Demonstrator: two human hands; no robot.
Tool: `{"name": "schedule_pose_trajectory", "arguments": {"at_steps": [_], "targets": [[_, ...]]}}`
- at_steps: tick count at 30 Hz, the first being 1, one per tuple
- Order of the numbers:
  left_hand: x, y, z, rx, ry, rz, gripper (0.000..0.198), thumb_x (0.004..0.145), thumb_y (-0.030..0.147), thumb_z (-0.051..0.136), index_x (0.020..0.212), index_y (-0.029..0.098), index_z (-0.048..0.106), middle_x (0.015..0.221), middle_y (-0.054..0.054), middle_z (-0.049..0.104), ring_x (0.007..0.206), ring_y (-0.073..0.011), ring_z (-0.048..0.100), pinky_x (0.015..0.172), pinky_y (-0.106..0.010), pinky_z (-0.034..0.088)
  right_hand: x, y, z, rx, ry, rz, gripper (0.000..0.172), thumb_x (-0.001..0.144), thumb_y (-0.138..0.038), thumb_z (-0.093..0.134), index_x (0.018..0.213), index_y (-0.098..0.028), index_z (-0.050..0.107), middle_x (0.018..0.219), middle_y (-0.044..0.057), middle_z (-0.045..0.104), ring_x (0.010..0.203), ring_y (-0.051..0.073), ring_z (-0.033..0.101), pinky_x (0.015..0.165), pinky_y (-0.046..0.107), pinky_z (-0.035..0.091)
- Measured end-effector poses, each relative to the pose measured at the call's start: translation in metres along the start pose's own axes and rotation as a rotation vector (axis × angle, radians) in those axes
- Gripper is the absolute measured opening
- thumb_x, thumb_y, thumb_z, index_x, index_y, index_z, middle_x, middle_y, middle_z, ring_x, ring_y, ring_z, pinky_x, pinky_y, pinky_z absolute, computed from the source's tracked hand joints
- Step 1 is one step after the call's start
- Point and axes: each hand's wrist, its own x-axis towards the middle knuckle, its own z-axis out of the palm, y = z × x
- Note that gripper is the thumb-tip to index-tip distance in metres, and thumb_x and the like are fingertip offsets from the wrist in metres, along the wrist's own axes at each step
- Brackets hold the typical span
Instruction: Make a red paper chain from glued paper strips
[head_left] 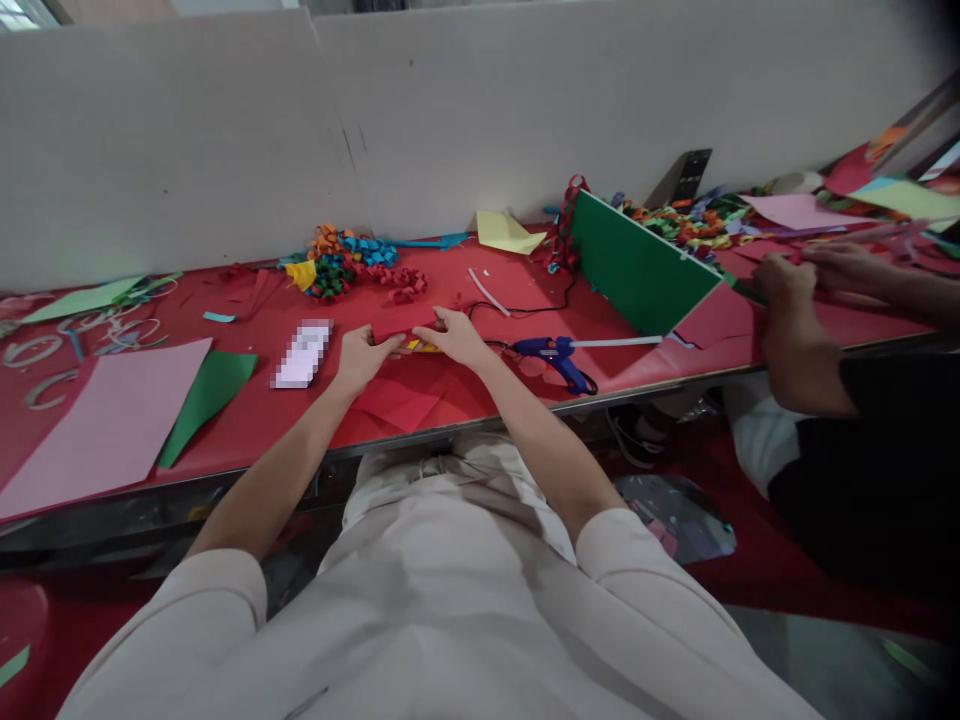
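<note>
Between my hands a strip of red paper (399, 327) is stretched above the red table. My left hand (361, 356) pinches its left end, and my right hand (454, 336) has its fingers closed on the other end. Under them lies a red paper sheet (401, 398), close in colour to the tabletop. A small yellow item (424, 347) shows just below my right fingers, too covered to name. Right of my right hand rests a blue glue gun (556, 358) with a white glue stick (615, 342) out of its back.
A blurred phone (303, 354), pink paper (112, 415) and green paper (210, 395) lie to the left. Curled paper chains (337, 262) sit behind. A green board (637, 262) leans at right, near a co-worker's hands (787, 275). A white partition (480, 120) closes the back.
</note>
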Motion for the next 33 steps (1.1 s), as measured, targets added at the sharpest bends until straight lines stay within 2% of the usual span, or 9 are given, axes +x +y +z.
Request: {"name": "schedule_pose_trajectory", "arguments": {"at_steps": [4,9,12,16,20,24,28,31,33], "targets": [[-0.001,0.000,0.001,-0.011,0.018,-0.007,0.054,0.065,0.047,0.091,0.101,0.011,0.074,0.091,-0.012,0.081,0.082,-0.0288,0.080,0.078,-0.041,0.067,0.000,-0.002,0.000,0.085,-0.021,0.030,0.024,0.086,-0.031,0.072,0.103,-0.014,0.072,0.096,0.008,0.080,0.090,0.021,0.076,0.085,0.033,0.063],[0.000,0.001,0.001,-0.015,0.002,-0.051,0.052,0.070,0.052,0.088,0.099,0.011,0.073,0.080,-0.011,0.078,0.079,-0.0300,0.080,0.074,-0.042,0.068,0.001,-0.006,0.001,0.166,-0.051,0.057,0.031,0.082,-0.030,0.077,0.110,-0.016,0.075,0.107,0.008,0.080,0.097,0.020,0.077,0.095,0.034,0.062],[0.001,0.000,0.001,-0.015,-0.002,-0.063,0.053,0.072,0.056,0.086,0.096,0.011,0.072,0.078,-0.010,0.077,0.078,-0.0296,0.080,0.074,-0.042,0.068,0.002,-0.004,0.000,0.188,-0.047,0.069,0.031,0.081,-0.022,0.075,0.112,-0.017,0.075,0.111,0.007,0.080,0.103,0.020,0.076,0.099,0.035,0.061],[0.000,-0.001,-0.001,-0.010,-0.015,-0.037,0.059,0.063,0.055,0.092,0.098,0.012,0.073,0.082,-0.008,0.078,0.079,-0.0280,0.080,0.076,-0.040,0.067,0.002,-0.002,0.000,0.195,-0.030,0.075,0.033,0.080,-0.014,0.071,0.112,-0.017,0.075,0.112,0.006,0.080,0.106,0.019,0.075,0.100,0.034,0.060],[0.000,-0.001,-0.001,-0.009,0.015,0.002,0.057,0.066,0.060,0.088,0.097,0.015,0.073,0.079,-0.006,0.078,0.076,-0.0270,0.078,0.072,-0.040,0.067,-0.003,-0.008,0.003,0.182,-0.048,0.066,0.030,0.080,-0.014,0.072,0.110,-0.015,0.074,0.102,0.006,0.081,0.090,0.018,0.078,0.090,0.032,0.062],[0.002,0.000,-0.001,-0.015,0.016,0.022,0.050,0.071,0.060,0.084,0.091,0.016,0.072,0.073,-0.006,0.076,0.068,-0.0258,0.077,0.065,-0.038,0.066,-0.007,-0.020,0.006,0.140,-0.056,0.062,0.025,0.087,-0.029,0.074,0.108,-0.016,0.075,0.092,0.006,0.081,0.073,0.018,0.078,0.073,0.029,0.062],[0.003,0.002,-0.003,-0.030,-0.032,0.044,0.053,0.075,0.058,0.081,0.106,0.015,0.071,0.082,-0.008,0.079,0.069,-0.0244,0.078,0.066,-0.035,0.065,-0.001,-0.027,0.001,0.126,-0.099,0.092,0.022,0.090,-0.027,0.070,0.105,-0.014,0.078,0.092,0.007,0.081,0.063,0.018,0.076,0.064,0.028,0.059],[0.001,0.003,-0.008,-0.054,-0.062,0.046,0.059,0.076,0.058,0.079,0.119,0.019,0.069,0.103,-0.009,0.080,0.079,-0.0240,0.080,0.072,-0.035,0.066,0.003,-0.028,-0.008,0.156,-0.149,0.091,0.032,0.089,-0.015,0.062,0.116,-0.017,0.079,0.105,0.007,0.082,0.075,0.016,0.077,0.078,0.030,0.061],[0.000,0.002,-0.012,-0.066,-0.075,0.032,0.057,0.074,0.059,0.079,0.111,0.016,0.072,0.105,-0.011,0.079,0.084,-0.0261,0.080,0.077,-0.038,0.066,0.005,-0.026,-0.013,0.098,-0.157,0.057,0.039,0.085,-0.008,0.055,0.111,-0.018,0.082,0.111,0.006,0.082,0.093,0.016,0.077,0.091,0.030,0.059]]}}
